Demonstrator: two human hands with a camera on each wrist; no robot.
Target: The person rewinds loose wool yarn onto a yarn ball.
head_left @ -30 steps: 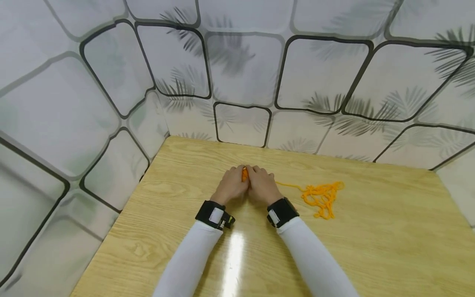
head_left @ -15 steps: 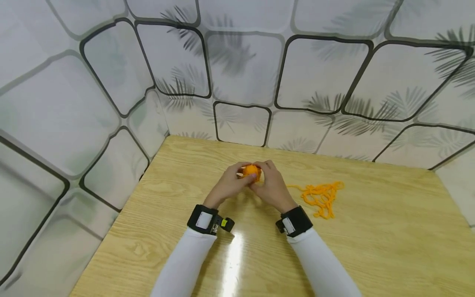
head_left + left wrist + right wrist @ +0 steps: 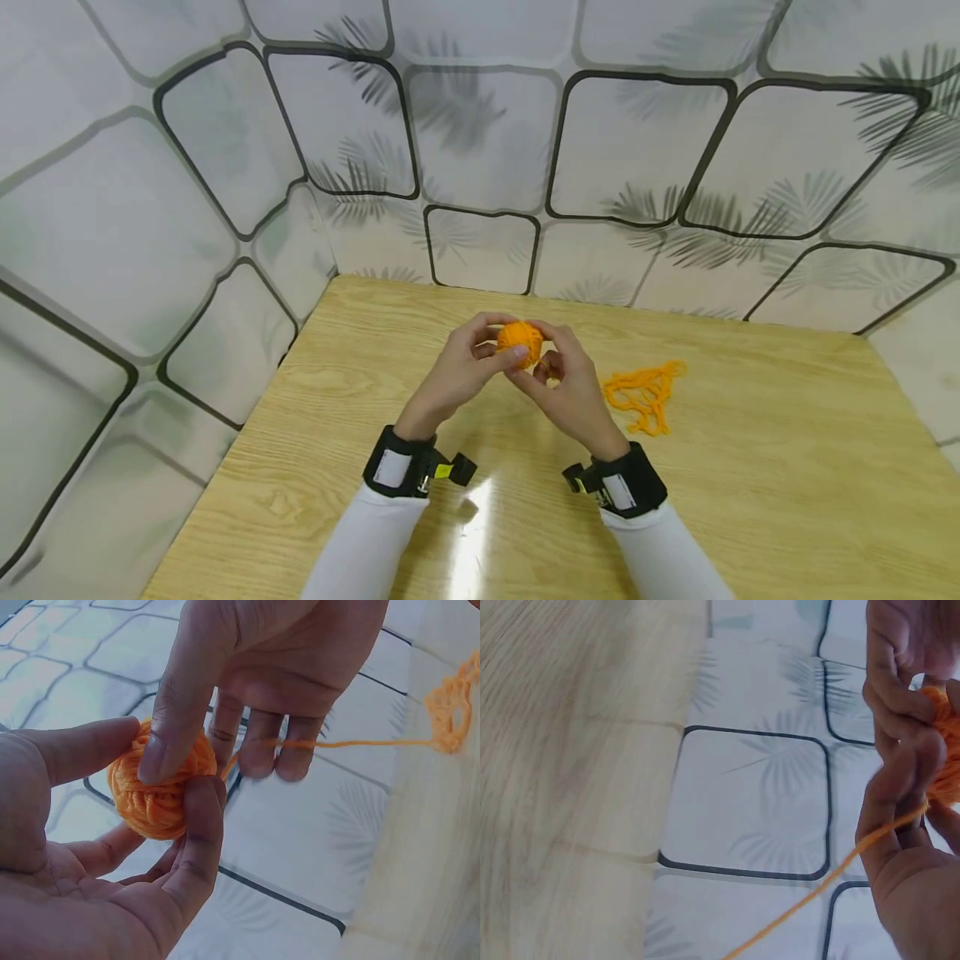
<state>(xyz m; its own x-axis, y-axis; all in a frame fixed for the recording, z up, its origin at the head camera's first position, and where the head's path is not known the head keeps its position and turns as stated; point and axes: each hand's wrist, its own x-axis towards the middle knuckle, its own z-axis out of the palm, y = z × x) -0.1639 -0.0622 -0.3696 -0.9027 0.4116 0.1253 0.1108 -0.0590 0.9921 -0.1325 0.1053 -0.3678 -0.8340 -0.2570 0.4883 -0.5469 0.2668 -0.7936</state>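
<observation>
A small orange ball of yarn (image 3: 520, 343) is held up over the table between both hands. The left hand (image 3: 456, 373) grips it from the left, thumb on the near side and fingers curled around it. From the right, the right hand (image 3: 573, 393) holds the ball too, its thumb (image 3: 161, 754) pressing on the wound strands in the left wrist view. A taut strand of yarn (image 3: 360, 742) leaves the ball, crosses the right fingers and runs off to the loose pile. In the right wrist view the ball (image 3: 951, 761) is cut off by the frame's edge.
A tangled pile of loose orange yarn (image 3: 645, 396) lies on the wooden table (image 3: 757, 467) right of the hands. A patterned wall covering (image 3: 483, 250) meets the table's back and left edges. Both wrists wear black straps with small cameras.
The hands have risen and come nearer from low on the table, turning the ball so it now shows plainly between them. The wrists have moved farther apart. The loose pile stays put.
</observation>
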